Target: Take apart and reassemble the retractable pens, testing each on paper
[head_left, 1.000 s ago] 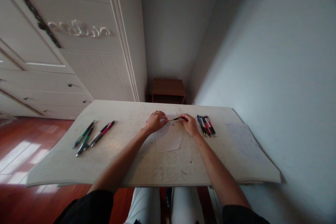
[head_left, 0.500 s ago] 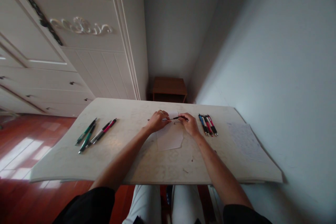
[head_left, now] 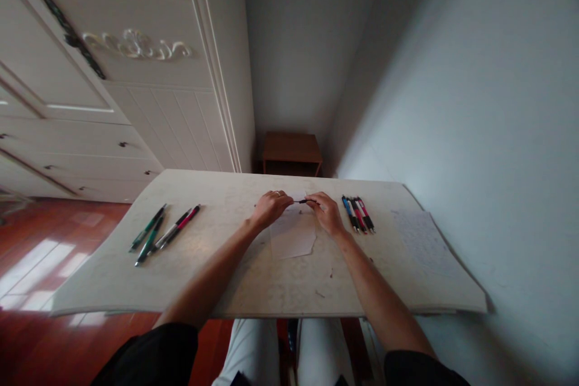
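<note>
Thin dark part (head_left: 302, 201): held roughly level just below frame centre, over the far end of the white sheet (head_left: 293, 238); contact with the sheet cannot be told.
Left hand (head_left: 271, 208): fingertips pinched on the part's left end; grip force cannot be told.
Right hand (head_left: 326, 212): right end pinched, fingers curled; that end is mostly hidden.
Bend risk: part could be kinked if the two pinches are pulled off line.
Slip risk: little surface is gripped; part could be dropped or flicked away by a sudden release.
Right pen row (head_left: 358, 215): laid just beside the right hand, right of centre; could be scattered by a wrist swing.
Small dark scrap (head_left: 331, 273): lower right of centre, near the right forearm; could be swept off by a sleeve.
</note>
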A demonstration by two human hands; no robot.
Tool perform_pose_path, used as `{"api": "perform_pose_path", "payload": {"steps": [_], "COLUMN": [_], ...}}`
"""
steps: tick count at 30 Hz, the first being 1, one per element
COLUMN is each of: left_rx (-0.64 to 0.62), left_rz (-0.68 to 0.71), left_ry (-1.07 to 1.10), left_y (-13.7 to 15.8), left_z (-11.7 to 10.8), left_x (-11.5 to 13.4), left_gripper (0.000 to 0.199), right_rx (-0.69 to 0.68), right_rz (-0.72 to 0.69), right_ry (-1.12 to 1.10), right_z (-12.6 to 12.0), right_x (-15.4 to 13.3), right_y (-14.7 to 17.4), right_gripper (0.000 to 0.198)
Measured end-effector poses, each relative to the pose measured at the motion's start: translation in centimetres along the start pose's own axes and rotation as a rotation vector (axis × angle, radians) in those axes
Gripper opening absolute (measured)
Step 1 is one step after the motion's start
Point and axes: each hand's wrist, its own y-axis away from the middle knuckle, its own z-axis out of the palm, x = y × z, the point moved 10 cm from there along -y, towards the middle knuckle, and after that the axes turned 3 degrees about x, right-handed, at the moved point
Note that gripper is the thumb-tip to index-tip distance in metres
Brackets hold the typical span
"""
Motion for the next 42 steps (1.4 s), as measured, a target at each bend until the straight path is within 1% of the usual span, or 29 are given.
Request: {"api": "perform_pose_path", "payload": {"steps": [4, 9, 12, 15, 19, 22, 25, 32, 38, 42], "left_rx": [-0.002, -0.008, -0.046, -0.084, -0.071, -0.066, -0.069, -0.051, -0.074, -0.077], "left_rz": [-0.016, 0.001, 0.004, 0.031, 0.079, 0.09, 0.075, 0.006, 0.013, -0.017], "left_ry": [0.041, 0.094, 0.136, 0.171, 0.145, 0.092, 0.051, 0.007, 0.001, -0.037], "left_y": [0.2, 0.2, 0.3, 0.3, 0.3, 0.3, 0.3, 0.3, 0.4, 0.4], "left_z": [0.0, -0.1, 0.3, 0.9, 0.9, 0.9, 0.9, 0.7, 1.0, 1.0], "left_x": [-0.2, 0.1, 0.2, 0.5, 0.8, 0.9, 0.4, -1.5, -1.8, -2.5], "left_gripper": [0.021, 0.02, 0.023, 0.03, 0.037, 0.038, 0.037, 0.035, 0.039, 0.035], "right_rx": [0.008, -0.04, -0.066, -0.088, -0.094, -0.1, -0.105, -0.076, -0.074, -0.095], "right_rz": [0.034, 0.027, 0.025, 0.015, -0.02, -0.026, -0.012, 0.011, 0.019, 0.051], "right_ry": [-0.004, -0.026, -0.018, -0.007, -0.005, 0.006, 0.038, 0.046, 0.068, 0.077], "right_z": [0.0, 0.5, 0.7, 0.7, 0.6, 0.6, 0.5, 0.1, 0.2, 0.4], "right_x": [0.0, -0.5, -0.5, -0.3, -0.2, -0.2, 0.0, 1.1, 2.0, 2.8], "right_y": [0.1, 0.1, 0.0, 0.0, 0.1, 0.1, 0.0, 0.0, 0.1, 0.3], "right_gripper": [0.022, 0.02, 0.018, 0.018, 0.02, 0.022, 0.022, 0.023, 0.023, 0.026]}}
